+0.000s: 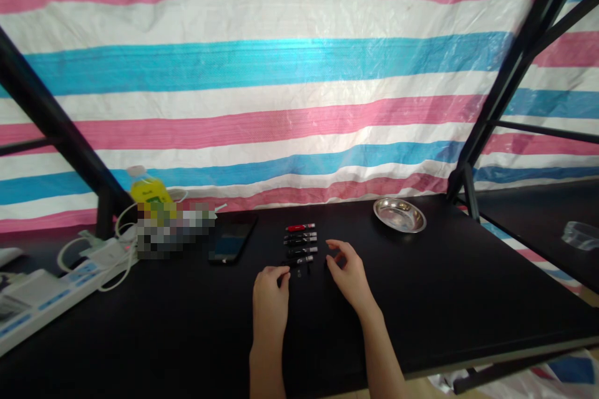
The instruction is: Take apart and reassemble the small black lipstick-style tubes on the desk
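Note:
Several markers lie one above another on the black table [210, 318]: a red marker [300, 227] at the back and black ones, such as the black marker [302, 251], in front of it. My left hand [271, 299] is closed at the left end of the nearest marker [300, 260], thumb and fingertips together; what they hold, if anything, is too small to name. To the right of the markers, my right hand [347, 271] has its thumb and fingers apart, with nothing between them. Small bits [299, 273] lie just below the nearest marker.
A dark tablet [233, 239] lies left of the markers. An oval metal dish [400, 216] stands at the back right. At the left are a white power strip [51, 299], cables and a yellow bottle [152, 193]. Black frame bars rise at both sides before a striped sheet.

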A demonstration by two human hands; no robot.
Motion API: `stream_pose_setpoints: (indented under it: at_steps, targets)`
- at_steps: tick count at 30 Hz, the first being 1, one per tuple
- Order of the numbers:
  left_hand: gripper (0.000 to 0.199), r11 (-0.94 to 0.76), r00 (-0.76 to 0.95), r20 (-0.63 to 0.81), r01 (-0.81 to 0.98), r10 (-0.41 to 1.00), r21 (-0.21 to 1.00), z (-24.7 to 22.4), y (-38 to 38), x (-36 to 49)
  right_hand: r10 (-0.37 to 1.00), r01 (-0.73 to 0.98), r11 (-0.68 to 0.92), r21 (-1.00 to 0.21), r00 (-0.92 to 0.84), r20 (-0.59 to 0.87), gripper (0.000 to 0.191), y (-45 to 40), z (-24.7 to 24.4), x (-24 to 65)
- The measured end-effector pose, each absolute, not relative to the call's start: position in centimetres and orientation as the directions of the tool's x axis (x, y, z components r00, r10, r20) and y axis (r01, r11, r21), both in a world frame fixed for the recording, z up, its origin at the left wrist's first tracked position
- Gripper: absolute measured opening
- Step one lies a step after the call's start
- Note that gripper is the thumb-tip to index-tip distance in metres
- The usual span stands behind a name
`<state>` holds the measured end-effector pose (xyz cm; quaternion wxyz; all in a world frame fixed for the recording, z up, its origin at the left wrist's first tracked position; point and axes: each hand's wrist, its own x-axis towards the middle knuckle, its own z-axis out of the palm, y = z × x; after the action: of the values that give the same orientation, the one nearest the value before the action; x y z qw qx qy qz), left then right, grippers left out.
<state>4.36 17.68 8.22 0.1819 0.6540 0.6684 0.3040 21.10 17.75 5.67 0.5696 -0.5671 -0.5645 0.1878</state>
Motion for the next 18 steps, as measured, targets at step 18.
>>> stream_pose_setpoints:
  at_steps: [18]
  targets:
    - [0.02,0.028,-0.093,0.072,0.781,0.993,0.624,7.69,17.83,4.04,0.856,0.442,0.259,-0.859,0.306,0.416,0.032,17.64,5.87,21.14]
